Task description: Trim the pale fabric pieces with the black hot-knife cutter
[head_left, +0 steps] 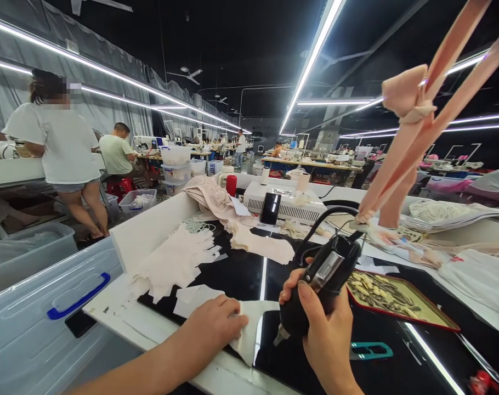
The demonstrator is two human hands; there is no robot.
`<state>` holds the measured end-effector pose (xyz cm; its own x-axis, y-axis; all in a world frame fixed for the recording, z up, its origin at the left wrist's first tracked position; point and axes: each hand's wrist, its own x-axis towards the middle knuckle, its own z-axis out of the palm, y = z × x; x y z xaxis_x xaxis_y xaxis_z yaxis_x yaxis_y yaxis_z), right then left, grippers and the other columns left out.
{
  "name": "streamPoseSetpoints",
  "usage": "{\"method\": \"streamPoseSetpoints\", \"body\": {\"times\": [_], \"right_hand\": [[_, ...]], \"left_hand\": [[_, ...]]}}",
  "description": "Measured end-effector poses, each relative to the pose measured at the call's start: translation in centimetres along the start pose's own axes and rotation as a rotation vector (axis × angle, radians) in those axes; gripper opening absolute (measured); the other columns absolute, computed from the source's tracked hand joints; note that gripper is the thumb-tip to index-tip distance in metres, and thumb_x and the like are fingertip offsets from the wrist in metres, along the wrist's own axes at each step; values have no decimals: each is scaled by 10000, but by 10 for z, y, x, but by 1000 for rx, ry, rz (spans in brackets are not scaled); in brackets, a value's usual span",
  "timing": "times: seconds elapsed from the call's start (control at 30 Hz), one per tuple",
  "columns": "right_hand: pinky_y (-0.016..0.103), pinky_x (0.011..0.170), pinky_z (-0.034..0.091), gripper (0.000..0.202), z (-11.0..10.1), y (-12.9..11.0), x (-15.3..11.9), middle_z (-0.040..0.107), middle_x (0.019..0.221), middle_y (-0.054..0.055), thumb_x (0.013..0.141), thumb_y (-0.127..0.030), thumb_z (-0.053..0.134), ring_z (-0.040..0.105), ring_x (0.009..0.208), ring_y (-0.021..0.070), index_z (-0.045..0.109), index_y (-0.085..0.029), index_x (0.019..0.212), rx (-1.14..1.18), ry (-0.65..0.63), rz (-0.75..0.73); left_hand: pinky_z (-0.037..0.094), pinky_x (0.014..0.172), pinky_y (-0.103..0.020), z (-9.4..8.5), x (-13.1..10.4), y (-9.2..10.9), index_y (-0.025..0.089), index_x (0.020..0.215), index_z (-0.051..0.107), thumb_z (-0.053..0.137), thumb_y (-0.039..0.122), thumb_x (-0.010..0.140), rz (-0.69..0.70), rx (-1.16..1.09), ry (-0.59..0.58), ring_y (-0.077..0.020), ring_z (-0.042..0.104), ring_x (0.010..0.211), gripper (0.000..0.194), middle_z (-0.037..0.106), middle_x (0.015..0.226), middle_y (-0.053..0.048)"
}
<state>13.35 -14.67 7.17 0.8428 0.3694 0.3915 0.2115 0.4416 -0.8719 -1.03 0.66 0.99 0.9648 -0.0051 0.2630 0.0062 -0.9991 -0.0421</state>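
Observation:
My right hand (323,329) is wrapped round a black corded hand tool (302,307) with a silver metal plate and a narrow metal tip. The tip points down just over the glossy black work surface (290,356). From the tool's upper end, a knotted pink fabric strip (414,126) runs upward. My left hand (216,323) lies palm down on a pale fabric piece (249,329), its fingers resting over the cloth and not closed round it. The piece sits left of the tool tip, partly hidden under the hand.
A stack of pale cut pieces (179,255) lies at left. Behind stand a phone (270,208) and a white slotted box (290,200). On the right are a tray of seeds and peanuts (438,321) and teal snips (370,350). Co-workers and sewing tables fill the background.

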Motion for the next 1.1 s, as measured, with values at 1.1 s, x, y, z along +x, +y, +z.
{"method": "streamPoseSetpoints", "body": {"times": [1.1], "right_hand": [[316, 594, 550, 360, -19, -13, -5, 661, 824, -44, 893, -370, 775, 617, 610, 141, 575, -295, 1183, 71, 16, -90]], "left_hand": [[538, 772, -292, -23, 20, 32, 165, 1025, 622, 551, -1, 997, 295, -141, 152, -186, 648, 907, 183, 688, 1017, -39]]}}
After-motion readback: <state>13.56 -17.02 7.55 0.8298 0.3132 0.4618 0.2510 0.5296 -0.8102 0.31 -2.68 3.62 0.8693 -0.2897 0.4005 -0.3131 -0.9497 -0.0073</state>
